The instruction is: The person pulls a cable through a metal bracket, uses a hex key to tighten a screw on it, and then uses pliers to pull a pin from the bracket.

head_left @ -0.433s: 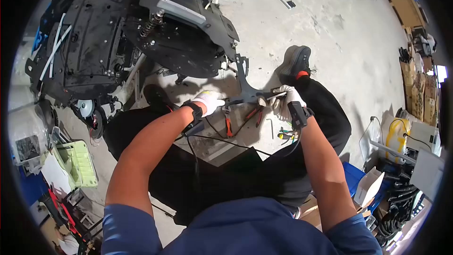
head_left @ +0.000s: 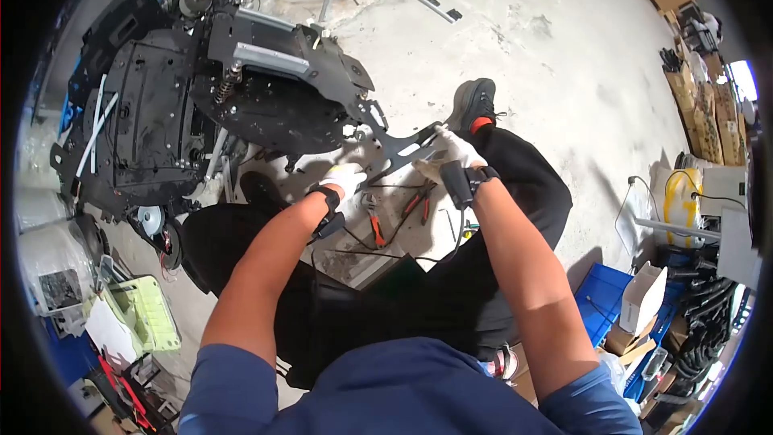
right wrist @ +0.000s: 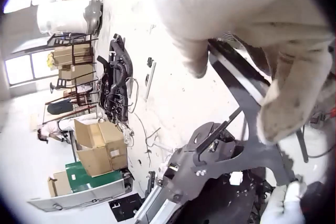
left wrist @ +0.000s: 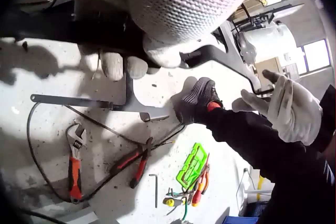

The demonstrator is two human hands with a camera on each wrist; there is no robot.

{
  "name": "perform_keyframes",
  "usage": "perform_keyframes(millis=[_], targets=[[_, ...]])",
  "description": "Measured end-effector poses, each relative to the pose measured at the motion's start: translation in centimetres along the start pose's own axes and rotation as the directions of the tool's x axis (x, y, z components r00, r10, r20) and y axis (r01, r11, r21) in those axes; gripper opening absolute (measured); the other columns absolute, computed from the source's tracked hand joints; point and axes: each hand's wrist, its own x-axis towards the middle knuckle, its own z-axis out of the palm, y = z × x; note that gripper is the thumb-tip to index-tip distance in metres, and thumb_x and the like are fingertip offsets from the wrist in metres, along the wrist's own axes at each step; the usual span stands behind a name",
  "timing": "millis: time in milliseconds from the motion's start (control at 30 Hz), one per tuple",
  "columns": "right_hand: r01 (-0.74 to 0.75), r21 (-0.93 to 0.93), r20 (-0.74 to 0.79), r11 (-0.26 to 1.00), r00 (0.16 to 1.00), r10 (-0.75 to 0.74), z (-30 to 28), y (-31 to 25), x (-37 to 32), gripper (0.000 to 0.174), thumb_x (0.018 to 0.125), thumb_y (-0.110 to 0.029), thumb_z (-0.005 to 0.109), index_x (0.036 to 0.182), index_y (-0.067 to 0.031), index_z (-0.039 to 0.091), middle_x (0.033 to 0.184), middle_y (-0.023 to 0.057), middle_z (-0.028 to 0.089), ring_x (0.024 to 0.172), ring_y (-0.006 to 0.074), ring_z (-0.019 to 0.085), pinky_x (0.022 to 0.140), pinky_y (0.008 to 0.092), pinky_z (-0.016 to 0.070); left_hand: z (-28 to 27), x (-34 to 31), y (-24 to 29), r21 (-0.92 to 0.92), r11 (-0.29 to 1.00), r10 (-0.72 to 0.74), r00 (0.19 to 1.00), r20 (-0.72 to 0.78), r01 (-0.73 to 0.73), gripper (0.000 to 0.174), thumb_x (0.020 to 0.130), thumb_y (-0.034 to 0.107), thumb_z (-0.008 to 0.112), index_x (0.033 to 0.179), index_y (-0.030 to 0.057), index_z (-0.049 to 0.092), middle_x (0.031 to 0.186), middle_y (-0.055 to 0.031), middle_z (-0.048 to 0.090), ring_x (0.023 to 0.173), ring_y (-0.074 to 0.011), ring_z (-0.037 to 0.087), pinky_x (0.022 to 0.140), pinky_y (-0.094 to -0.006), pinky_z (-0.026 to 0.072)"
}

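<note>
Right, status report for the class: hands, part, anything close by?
Left hand grips black bracket. Right hand likewise. Wrench and pliers on floor nearby.

Both arms reach forward to the dark bracket [head_left: 392, 146]. At its near left side, the gloved left hand [head_left: 345, 178] curls its fingers round an edge; at its right end, the gloved right hand [head_left: 451, 153] grips between thumb and fingers. The legs spread, bent, either side of it.

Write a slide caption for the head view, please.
Gloved left hand and right hand grip a black bracket over a wrench and pliers on the floor.
</note>
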Motion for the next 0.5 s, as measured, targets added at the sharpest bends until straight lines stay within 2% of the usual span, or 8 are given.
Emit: perform_keyframes(millis=[67, 100, 133, 200, 267, 367, 400, 500], targets=[[0.551, -0.434, 0.337, 0.713, 0.833, -0.439, -3.6, 0.9, 3.9, 0.038, 0.085, -0.031, 0.058, 0.102, 0.0007, 0.047, 0.1, 0.0203, 0.051, 0.082, 0.0317, 0.058, 0.07, 0.0383, 0.0518, 2.0, 0.9, -1.0, 0.019, 1.0, 0.008, 1.0, -0.018, -0.008, 0.036, 0.08, 0.035, 0.049, 0.099, 0.0072, 0.061, 0.099, -0.0183, 0.06, 0.093, -0.035, 0.056, 0.081, -0.041, 0.0437], [0.239, -0.122, -0.077, 0.963, 0.965, -0.249, 0.3, -1.2, -1.0, 0.032, 0.087, -0.023, 0.053, 0.109, 0.0007, 0.05, 0.105, 0.024, 0.055, 0.092, 0.0322, 0.057, 0.08, 0.0356, 0.0464, 3.9, 2.1, -2.6, 0.069, 0.992, 0.113, 0.989, -0.094, -0.107, 0.035, 0.08, 0.034, 0.049, 0.099, 0.0068, 0.06, 0.099, -0.0176, 0.061, 0.093, -0.0342, 0.056, 0.081, -0.0405, 0.0438], [0.245, -0.128, -0.087, 0.961, 0.963, -0.256, 1.2, -2.6, -4.1, 0.032, 0.087, -0.023, 0.053, 0.109, 0.0007, 0.05, 0.105, 0.024, 0.055, 0.092, 0.0322, 0.057, 0.08, 0.0356, 0.0464, 2.3, 1.1, -0.8, 0.003, 0.999, 0.041, 0.999, -0.036, -0.041, 0.033, 0.081, 0.032, 0.051, 0.099, 0.0052, 0.06, 0.098, -0.0172, 0.061, 0.093, -0.0339, 0.056, 0.081, -0.0401, 0.0436], [0.098, 0.461, 0.253, 0.882, 0.938, -0.237, 2.8, -3.9, -8.2, 0.026, 0.088, -0.016, 0.048, 0.103, 0.0056, 0.049, 0.097, 0.023, 0.055, 0.086, 0.0343, 0.057, 0.072, 0.038, 0.0489, 1.7, 1.0, -0.8, -0.191, 0.98, -0.051, 0.997, 0.053, 0.06, 0.031, 0.081, 0.029, 0.052, 0.099, 0.0043, 0.059, 0.095, -0.0159, 0.062, 0.091, -0.0339, 0.057, 0.08, -0.0402, 0.0438], [0.451, 0.312, -0.11, 0.836, 0.891, -0.44, 6.7, -5.4, -12.9, 0.023, 0.088, -0.012, 0.045, 0.097, 0.0086, 0.049, 0.094, 0.0209, 0.054, 0.076, 0.0322, 0.057, 0.064, 0.0363, 0.0494, 1.6, 0.7, -0.6, -0.152, 0.985, -0.061, 0.993, 0.1, 0.076, 0.031, 0.08, 0.028, 0.054, 0.098, 0.0037, 0.059, 0.091, -0.0154, 0.063, 0.088, -0.0344, 0.058, 0.077, -0.0406, 0.0441], [0.539, 0.185, -0.07, 0.822, 0.841, -0.536, 5.9, -6.0, -14.0, 0.024, 0.089, -0.015, 0.045, 0.099, 0.005, 0.054, 0.092, 0.0147, 0.059, 0.08, 0.023, 0.057, 0.07, 0.0295, 0.0473, 2.1, 0.1, -0.7, -0.12, 0.99, -0.066, 0.996, 0.056, 0.073, 0.031, 0.082, 0.032, 0.052, 0.095, 0.005, 0.058, 0.096, -0.0188, 0.06, 0.094, -0.0359, 0.056, 0.08, -0.0422, 0.0434], [0.482, 0.321, 0.085, 0.815, 0.843, -0.532, 5.3, -5.6, -13.2, 0.023, 0.087, -0.014, 0.048, 0.093, 0.0063, 0.058, 0.087, 0.0146, 0.062, 0.075, 0.0242, 0.06, 0.067, 0.0317, 0.0501, 1.8, -0.1, -0.5, -0.133, 0.989, -0.063, 0.997, 0.049, 0.069, 0.031, 0.082, 0.032, 0.052, 0.095, 0.005, 0.058, 0.096, -0.0188, 0.06, 0.094, -0.0359, 0.056, 0.08, -0.0422, 0.0434], [0.337, 0.185, -0.11, 0.923, 0.941, -0.321, 5.6, -3.5, -13.2, 0.023, 0.087, -0.011, 0.044, 0.094, 0.0064, 0.057, 0.088, 0.0176, 0.061, 0.074, 0.0271, 0.06, 0.067, 0.0336, 0.0503, 0.3, 0.6, 0.7, -0.178, 0.98, -0.062, 0.99, 0.125, 0.084, 0.036, 0.081, 0.033, 0.053, 0.102, 0.0047, 0.058, 0.1, -0.017, 0.061, 0.096, -0.0322, 0.057, 0.081, -0.0413, 0.0429]])
